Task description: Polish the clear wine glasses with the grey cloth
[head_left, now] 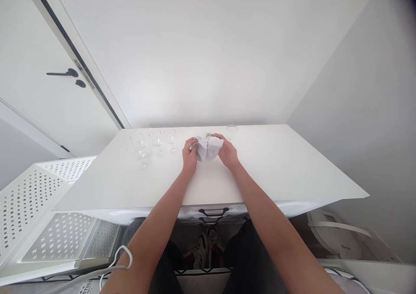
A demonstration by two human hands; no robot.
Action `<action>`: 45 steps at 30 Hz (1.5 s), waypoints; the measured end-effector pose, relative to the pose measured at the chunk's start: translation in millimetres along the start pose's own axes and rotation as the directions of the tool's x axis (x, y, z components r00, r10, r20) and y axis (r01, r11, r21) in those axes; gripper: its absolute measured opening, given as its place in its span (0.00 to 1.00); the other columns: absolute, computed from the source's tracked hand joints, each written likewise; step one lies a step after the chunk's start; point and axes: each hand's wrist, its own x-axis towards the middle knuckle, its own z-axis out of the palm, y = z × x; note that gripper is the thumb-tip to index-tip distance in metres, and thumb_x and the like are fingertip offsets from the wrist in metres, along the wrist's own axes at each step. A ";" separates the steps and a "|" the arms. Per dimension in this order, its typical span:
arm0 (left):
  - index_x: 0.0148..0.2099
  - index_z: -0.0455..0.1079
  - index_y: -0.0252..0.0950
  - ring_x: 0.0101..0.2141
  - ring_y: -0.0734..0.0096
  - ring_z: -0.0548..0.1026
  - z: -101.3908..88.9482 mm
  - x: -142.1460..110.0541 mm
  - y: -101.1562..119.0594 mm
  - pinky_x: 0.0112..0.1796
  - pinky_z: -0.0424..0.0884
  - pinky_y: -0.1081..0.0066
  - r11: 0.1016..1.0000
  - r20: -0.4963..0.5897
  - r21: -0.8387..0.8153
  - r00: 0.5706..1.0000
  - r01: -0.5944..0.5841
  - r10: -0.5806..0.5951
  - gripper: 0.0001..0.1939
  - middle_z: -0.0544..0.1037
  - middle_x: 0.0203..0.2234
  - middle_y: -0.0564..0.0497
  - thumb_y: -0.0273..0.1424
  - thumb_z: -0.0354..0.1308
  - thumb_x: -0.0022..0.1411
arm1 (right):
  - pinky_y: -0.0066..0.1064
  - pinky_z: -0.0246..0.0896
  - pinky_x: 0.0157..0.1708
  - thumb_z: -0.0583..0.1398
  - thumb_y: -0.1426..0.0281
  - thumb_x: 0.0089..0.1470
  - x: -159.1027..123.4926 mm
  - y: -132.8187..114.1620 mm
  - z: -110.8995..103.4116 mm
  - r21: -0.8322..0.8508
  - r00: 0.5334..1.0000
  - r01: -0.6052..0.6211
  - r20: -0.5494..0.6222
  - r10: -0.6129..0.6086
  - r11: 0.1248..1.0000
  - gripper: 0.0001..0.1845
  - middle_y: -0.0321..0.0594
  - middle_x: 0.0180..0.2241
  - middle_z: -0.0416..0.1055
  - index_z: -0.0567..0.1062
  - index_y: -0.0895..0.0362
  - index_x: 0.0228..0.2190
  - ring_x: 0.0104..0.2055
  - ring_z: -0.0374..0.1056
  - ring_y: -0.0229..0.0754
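A crumpled white cloth [208, 148] is held above the white table [276, 168] between both hands. My left hand [189, 153] grips its left side with curled fingers. Wrapped over the cloth's right side is my right hand [227, 151], fingers closed. Whether a glass sits inside the cloth is hidden. Several clear stemmed glasses [152, 144] stand in a group to the left of my left hand. One more clear glass [231, 131] stands just beyond my right hand near the wall.
White walls close in behind and to the right of the table. A door with a black handle [66, 73] is at left. A white perforated rack [48, 207] stands lower left. A white appliance [334, 235] sits lower right.
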 end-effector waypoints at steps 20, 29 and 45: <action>0.42 0.75 0.39 0.42 0.64 0.77 3.0 -4.9 10.1 0.40 0.74 0.66 0.989 -0.001 0.137 0.999 -0.053 0.053 0.07 0.74 0.48 0.45 0.36 0.59 0.65 | 0.35 0.64 0.42 0.70 0.58 0.46 7.5 26.5 5.3 -0.105 0.975 -0.209 0.055 0.216 0.972 0.18 0.37 0.38 0.75 0.75 0.53 0.36 0.40 0.69 0.45; 0.51 0.54 0.46 0.25 0.73 0.77 -21.3 3.4 3.6 0.27 0.72 0.74 0.980 -0.448 -0.140 0.874 0.141 -0.190 0.15 0.70 0.29 0.58 0.32 0.55 0.66 | 0.34 0.65 0.32 0.72 0.51 0.44 8.8 31.8 -4.4 0.099 0.921 -0.323 -0.194 0.337 0.941 0.24 0.39 0.34 0.74 0.74 0.52 0.36 0.34 0.70 0.45; 0.69 0.51 0.56 0.59 0.61 0.74 -32.2 17.6 2.4 0.51 0.74 0.61 0.844 -0.191 -0.526 0.953 0.104 -0.237 0.31 0.67 0.66 0.44 0.55 0.49 0.69 | 0.38 0.67 0.41 0.68 0.69 0.39 11.8 33.6 -4.5 0.277 0.940 -0.266 -0.140 0.312 0.923 0.17 0.42 0.42 0.78 0.77 0.54 0.36 0.45 0.72 0.50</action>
